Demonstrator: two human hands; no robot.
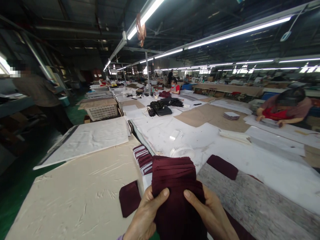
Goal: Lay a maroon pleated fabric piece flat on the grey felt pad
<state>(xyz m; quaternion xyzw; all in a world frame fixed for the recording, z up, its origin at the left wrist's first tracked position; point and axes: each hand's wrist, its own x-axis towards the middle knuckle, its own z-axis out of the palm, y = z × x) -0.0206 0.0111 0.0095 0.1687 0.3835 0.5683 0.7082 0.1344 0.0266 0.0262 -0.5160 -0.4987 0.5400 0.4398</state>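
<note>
A stack of maroon fabric pieces [175,171] is held up between my two hands, its layers fanned at the far end. My left hand [147,210] grips the stack's left edge, thumb pressed on top. On the right edge, my right hand [210,208] grips it the same way. A single maroon piece [130,198] lies on the cream-covered table to the left. Just beyond the stack sits a pile of maroon pieces with white layers between [143,158]. Another maroon piece [222,166] rests on the grey mottled sheet at the right.
A small white fan [182,151] stands on the white table beyond the stack. Farther off are black fabric bundles [162,107] and a white crate [102,112]. One person [285,105] works across the table at right; another [41,93] stands at left.
</note>
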